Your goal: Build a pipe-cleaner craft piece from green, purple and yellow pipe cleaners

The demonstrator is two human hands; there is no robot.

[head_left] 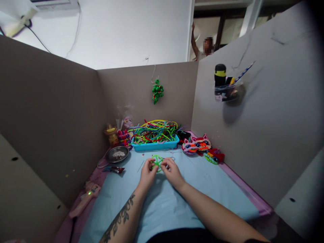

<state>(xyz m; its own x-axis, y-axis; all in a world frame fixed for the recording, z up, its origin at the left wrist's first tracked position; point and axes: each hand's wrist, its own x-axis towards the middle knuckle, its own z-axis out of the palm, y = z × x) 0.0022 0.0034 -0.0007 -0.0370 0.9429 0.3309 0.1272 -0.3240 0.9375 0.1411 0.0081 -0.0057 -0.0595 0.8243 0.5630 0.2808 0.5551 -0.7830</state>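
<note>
Your left hand (148,170) and right hand (173,170) pinched a green spoked ring (157,161) over the blue-covered counter (215,180). Beyond your hands sat a blue tray (155,146) heaped with colourful strands (155,132); a metal dish (109,156) lay to their left.

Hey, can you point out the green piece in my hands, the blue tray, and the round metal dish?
Green piece (157,162): head view, on its middle.
Blue tray (155,146): head view, on its front wall.
Metal dish (109,155): head view, on its bare inside, left part.
</note>
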